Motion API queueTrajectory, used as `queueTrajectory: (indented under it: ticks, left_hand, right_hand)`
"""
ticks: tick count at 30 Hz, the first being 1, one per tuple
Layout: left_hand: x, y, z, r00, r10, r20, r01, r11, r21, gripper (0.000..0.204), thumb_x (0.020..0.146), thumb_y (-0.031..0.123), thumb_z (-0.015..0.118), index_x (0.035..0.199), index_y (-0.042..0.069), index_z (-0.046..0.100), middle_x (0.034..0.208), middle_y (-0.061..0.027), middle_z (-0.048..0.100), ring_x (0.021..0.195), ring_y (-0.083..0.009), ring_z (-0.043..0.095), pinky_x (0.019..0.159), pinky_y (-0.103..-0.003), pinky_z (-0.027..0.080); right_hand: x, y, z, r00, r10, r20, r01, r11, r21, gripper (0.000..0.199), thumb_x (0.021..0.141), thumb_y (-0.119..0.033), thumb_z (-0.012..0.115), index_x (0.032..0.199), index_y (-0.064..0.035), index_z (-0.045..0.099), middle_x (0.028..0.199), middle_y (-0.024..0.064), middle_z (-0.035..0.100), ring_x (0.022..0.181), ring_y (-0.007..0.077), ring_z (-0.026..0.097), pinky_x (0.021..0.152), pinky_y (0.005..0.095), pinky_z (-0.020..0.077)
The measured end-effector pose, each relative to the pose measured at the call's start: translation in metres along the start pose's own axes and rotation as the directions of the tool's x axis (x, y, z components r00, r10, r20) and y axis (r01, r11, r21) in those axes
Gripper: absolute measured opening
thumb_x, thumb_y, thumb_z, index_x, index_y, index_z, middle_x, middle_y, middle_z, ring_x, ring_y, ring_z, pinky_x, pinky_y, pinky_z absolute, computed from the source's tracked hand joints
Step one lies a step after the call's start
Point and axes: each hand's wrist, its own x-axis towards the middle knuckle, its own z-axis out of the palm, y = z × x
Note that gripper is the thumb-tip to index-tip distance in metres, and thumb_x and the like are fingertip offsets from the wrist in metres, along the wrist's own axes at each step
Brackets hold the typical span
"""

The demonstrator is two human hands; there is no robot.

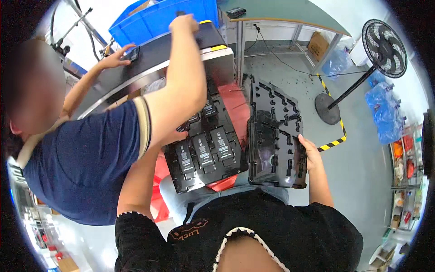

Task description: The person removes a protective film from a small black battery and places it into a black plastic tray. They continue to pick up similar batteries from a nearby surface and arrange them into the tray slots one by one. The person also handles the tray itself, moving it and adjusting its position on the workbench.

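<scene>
My right hand [310, 152] is closed round the right edge of an empty black moulded plastic tray [283, 149], its moulded pockets facing me. Beside it, on the left, a second black tray [183, 185] holds several flat black packs [202, 150] with white print, which look like batteries. At that tray's left edge is my left hand [178, 135], its visible finger over the rim; a co-worker's arm hides most of this hand. Red material [233, 106] shows beneath and behind the trays.
A co-worker in a navy shirt [86, 158] leans in from the left, both hands over a dark bench [158, 56]. Behind it stands a blue bin [163, 27]. A green-topped table [281, 18] is at the back; a black floor fan [385, 49] stands right, near striped floor tape [333, 144].
</scene>
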Motion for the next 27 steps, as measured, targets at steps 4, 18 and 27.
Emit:
queueTrajectory:
  ticks: [4, 18, 27]
  left_hand:
    - [-0.001, -0.002, 0.006, 0.998, -0.018, -0.065, 0.018, 1.000, 0.000, 0.086, 0.063, 0.037, 0.076, 0.133, 0.000, 0.043, 0.127, -0.0247, 0.050, 0.122, -0.0358, 0.045, 0.102, -0.041, 0.036]
    - [-0.070, 0.098, 0.000, 0.828, 0.326, -0.457, -0.305, 0.944, 0.121, 0.094, 0.056, 0.030, 0.079, 0.135, 0.000, 0.039, 0.129, -0.0215, 0.044, 0.119, -0.0386, 0.044, 0.103, -0.046, 0.033]
    - [-0.050, 0.094, -0.030, 0.850, 0.402, -0.342, -0.256, 0.881, 0.398, 0.086, 0.058, 0.032, 0.076, 0.132, 0.001, 0.045, 0.127, -0.0226, 0.047, 0.118, -0.0376, 0.045, 0.101, -0.045, 0.035]
  right_hand:
    - [-0.002, 0.001, 0.001, 0.999, -0.007, -0.041, 0.006, 0.999, -0.037, 0.031, 0.086, -0.025, 0.068, 0.097, 0.0033, 0.061, 0.091, 0.0111, 0.067, 0.078, 0.0195, 0.065, 0.072, 0.0328, 0.0539]
    - [-0.018, -0.028, 0.091, 0.981, -0.043, 0.188, 0.094, 0.958, -0.271, 0.030, 0.088, -0.019, 0.063, 0.107, 0.0047, 0.058, 0.099, 0.0106, 0.066, 0.082, 0.0174, 0.064, 0.074, 0.0303, 0.0519]
    - [-0.011, -0.009, 0.159, 0.842, 0.128, 0.523, 0.057, 0.945, -0.323, 0.034, 0.088, -0.019, 0.063, 0.111, 0.0049, 0.056, 0.102, 0.0104, 0.065, 0.086, 0.0161, 0.064, 0.077, 0.0293, 0.0518]
